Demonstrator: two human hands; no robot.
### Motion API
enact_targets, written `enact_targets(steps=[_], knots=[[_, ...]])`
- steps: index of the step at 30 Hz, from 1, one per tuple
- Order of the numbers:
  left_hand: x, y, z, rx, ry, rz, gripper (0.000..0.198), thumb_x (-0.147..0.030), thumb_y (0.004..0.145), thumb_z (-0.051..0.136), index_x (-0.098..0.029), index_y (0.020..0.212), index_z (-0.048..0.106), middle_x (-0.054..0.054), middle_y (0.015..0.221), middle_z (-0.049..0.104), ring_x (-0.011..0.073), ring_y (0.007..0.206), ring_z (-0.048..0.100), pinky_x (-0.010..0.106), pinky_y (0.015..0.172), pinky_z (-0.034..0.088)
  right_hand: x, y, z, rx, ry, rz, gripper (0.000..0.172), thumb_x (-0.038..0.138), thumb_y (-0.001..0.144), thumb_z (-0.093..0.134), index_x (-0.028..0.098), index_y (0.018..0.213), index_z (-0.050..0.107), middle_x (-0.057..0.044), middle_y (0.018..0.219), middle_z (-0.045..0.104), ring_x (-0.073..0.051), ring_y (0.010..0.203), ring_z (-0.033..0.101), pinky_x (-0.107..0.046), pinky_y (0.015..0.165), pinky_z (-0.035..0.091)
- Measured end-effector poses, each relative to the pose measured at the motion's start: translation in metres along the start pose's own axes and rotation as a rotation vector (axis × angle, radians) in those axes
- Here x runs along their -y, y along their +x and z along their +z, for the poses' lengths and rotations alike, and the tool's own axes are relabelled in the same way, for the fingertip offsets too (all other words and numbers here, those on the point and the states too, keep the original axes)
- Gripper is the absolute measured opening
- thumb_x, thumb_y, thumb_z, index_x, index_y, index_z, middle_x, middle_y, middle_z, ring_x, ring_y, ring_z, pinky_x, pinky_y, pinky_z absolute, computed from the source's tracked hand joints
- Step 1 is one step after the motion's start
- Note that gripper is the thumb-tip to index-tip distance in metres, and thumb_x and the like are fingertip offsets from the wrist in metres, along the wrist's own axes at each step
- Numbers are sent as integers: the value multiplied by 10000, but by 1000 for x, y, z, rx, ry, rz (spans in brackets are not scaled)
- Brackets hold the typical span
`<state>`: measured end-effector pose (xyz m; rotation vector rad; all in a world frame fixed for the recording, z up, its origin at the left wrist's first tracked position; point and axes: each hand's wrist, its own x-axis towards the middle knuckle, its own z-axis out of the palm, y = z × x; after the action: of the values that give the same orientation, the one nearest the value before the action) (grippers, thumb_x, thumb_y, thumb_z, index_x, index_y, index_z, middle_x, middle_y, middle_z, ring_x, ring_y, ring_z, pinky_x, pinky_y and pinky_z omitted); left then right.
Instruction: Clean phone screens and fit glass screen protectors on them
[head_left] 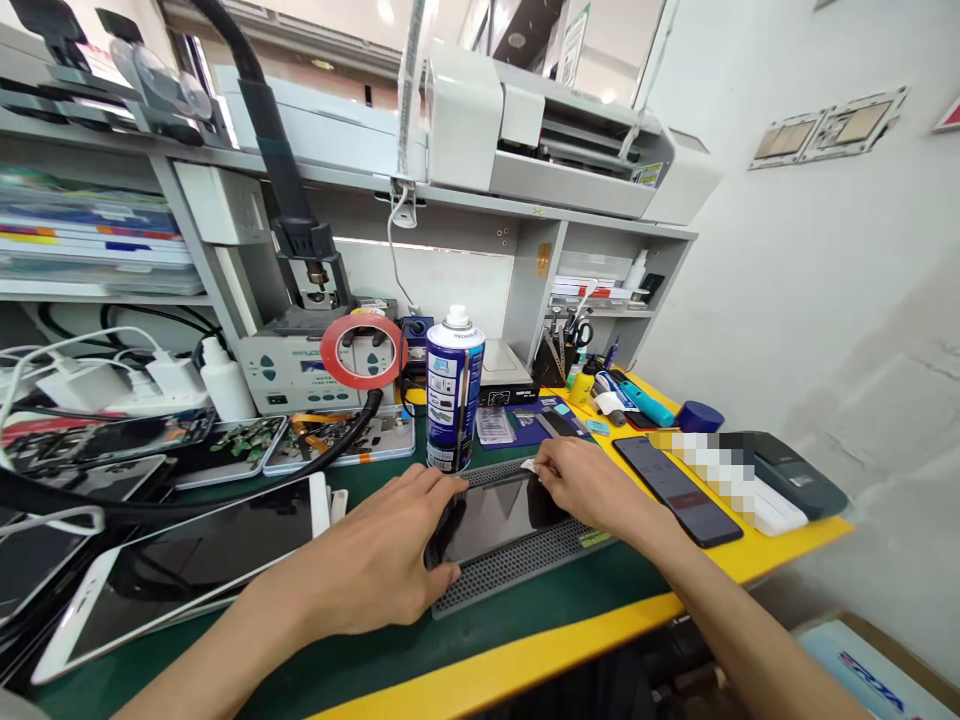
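Note:
A dark, glossy phone [491,522] lies on a grey perforated mat [517,553] at the middle of the bench. My left hand [390,540] grips the phone's left end, fingers over the far edge and thumb at the near edge. At the far right of the phone, my right hand [581,480] pinches a small white wipe [529,466] against the glass; most of the wipe is hidden under the fingers. Just behind the mat stands a blue and white spray can [454,390].
A white tablet [202,560] lies to the left. On the right are another phone [679,490] and a dark device [784,475]. A red tape roll [364,350] hangs before the soldering station [300,370], with a black hose [277,490] curving below. A yellow strip [480,665] edges the bench.

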<state>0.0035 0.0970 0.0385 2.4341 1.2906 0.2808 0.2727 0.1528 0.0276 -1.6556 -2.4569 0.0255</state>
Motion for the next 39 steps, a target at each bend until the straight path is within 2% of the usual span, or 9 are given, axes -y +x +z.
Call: enact_targets(steps=[5,10,13,22,26,28,32,36,39], knots=[[-2,1,-1,0,-5,-1,657,-437,846,591,-268,1466,453,99,1307,591,337,1266,532,451,1034,464,-3,8,-11,89,149,-46,193,181,901,539,145,875,727,-92,820,724,-205,735,634,-276,611,362],[1,1,0,0,-10,-11,644,-443,860,579,-261,1465,454,107,1309,586,344,1270,529,464,1040,463,-13,12,-24,209,342,-97,259,218,888,552,159,981,786,-102,991,758,-210,784,651,-277,650,434],[2,2,1,-5,-4,-10,638,-460,870,574,-258,1464,459,113,1339,576,353,1293,513,475,1048,459,-18,5,-25,192,360,-120,284,218,902,540,177,1036,788,-106,1053,743,-214,836,646,-283,685,451],[4,1,1,14,-24,-41,661,-516,863,580,-251,1459,477,122,1324,589,349,1255,545,425,975,503,-24,-34,-22,195,403,-178,304,214,972,484,220,1081,767,-79,1018,671,-180,845,621,-258,676,431],[8,3,5,26,5,-71,707,-562,854,579,-265,1482,446,116,1427,533,371,1347,468,447,1025,474,-28,-42,-24,237,409,-199,280,223,967,511,249,1054,776,-55,945,663,-164,800,603,-246,652,405],[8,3,5,40,14,-63,686,-546,863,572,-282,1482,437,107,1432,526,369,1350,462,458,1026,474,-28,-41,-24,231,407,-194,275,228,966,516,248,1031,782,-55,945,667,-157,769,600,-247,650,404],[4,4,2,60,16,-32,559,-495,877,568,-331,1408,512,78,1361,559,321,1217,568,430,953,516,-23,-30,-20,152,387,-146,296,217,969,491,223,1039,779,-75,1013,694,-165,760,613,-260,665,421],[-2,5,2,67,49,-68,551,-504,861,584,-294,1370,586,102,1393,529,329,1215,565,429,933,532,-18,-24,-11,53,350,-147,317,193,977,464,187,1087,761,-96,1035,698,-205,900,629,-273,733,447],[0,5,3,55,56,-64,554,-506,860,584,-297,1373,589,100,1399,523,327,1216,563,435,942,534,-17,-29,-8,42,327,-146,318,195,988,455,194,1107,749,-94,1042,679,-215,968,614,-279,760,454]])
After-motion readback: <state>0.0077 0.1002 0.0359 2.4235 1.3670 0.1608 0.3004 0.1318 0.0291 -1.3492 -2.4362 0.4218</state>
